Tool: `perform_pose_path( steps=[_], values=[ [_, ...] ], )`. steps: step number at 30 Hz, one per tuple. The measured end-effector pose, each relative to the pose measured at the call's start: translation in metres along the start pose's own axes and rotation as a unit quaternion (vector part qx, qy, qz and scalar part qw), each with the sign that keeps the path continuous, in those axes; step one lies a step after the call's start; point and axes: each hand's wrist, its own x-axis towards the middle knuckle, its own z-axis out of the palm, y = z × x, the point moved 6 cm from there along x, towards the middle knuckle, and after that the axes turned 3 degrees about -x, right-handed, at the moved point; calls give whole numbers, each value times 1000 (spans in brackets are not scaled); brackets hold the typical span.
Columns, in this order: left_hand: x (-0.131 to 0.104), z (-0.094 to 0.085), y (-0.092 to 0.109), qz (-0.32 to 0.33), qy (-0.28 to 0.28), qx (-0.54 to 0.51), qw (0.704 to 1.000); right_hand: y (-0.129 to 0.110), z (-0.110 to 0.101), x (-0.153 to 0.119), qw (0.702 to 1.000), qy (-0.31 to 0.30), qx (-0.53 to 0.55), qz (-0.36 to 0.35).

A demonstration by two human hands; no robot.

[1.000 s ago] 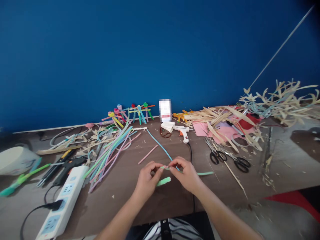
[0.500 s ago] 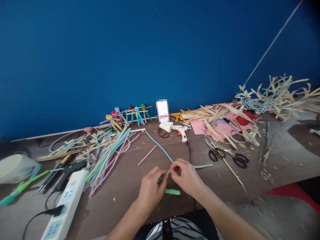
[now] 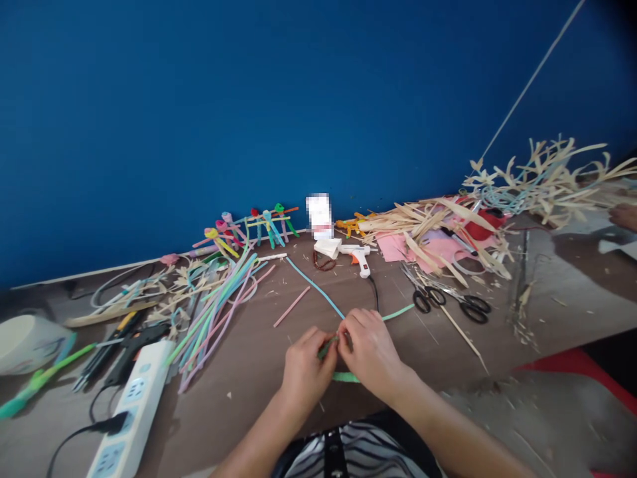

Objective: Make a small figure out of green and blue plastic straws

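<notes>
Left hand (image 3: 308,362) and right hand (image 3: 367,348) meet over a table (image 3: 239,418), both nearly closed, thumbs and fingertips pinching a short green stem (image 3: 326,348) between them, seemingly so 1 hand steadies it for the other. A green strip (image 3: 346,377) shows just below. Left of the hands, a bundle (image 3: 219,312); right, 2 scissors (image 3: 475,309), probably kept within reach.

The near green stem (image 3: 347,377) has been partly hidden by the right hand (image 3: 369,345); a co-worker's hand (image 3: 624,216) is revealed.
</notes>
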Motion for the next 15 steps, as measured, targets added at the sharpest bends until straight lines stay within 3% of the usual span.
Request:
perform_pose_path(
  steps=[3, 7, 10, 15],
  values=[
    [4, -4, -13, -95, 5, -113, 989, 4, 0, 3, 991, -37, 128, 29],
    [4, -4, -23, -175, -16, -249, 952, 12, 5, 7, 943, -109, 295, 108],
    [2, -10, -18, -140, -6, -220, 965, 15, 14, 6, 904, -148, 364, 166],
    [-4, -19, -4, -26, 17, -107, 994, 18, 27, -1, 841, -172, 460, 228]
  ],
)
